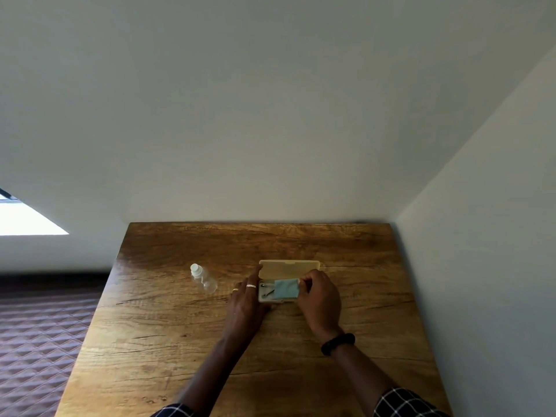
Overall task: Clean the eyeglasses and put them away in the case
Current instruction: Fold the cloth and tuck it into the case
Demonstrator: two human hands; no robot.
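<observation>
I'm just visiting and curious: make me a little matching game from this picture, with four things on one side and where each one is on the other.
Things:
1. spray bottle
2. blue cloth
3. case lid
4. black wristband

Places:
A. standing open at the far side of the case
B. on the right wrist
C. lying on the table, left of the case
D. inside the case, at the right hand's fingers

Pairs: 1-C, 2-D, 3-A, 4-B

A matt, grain-streaked wooden table [301, 356] carried a clear, glossy plastic bottle [204, 279] with a white cap. The open case [285, 269] looked like smooth cream plastic, and a soft, matt blue cloth [286, 288] lay inside it.
</observation>
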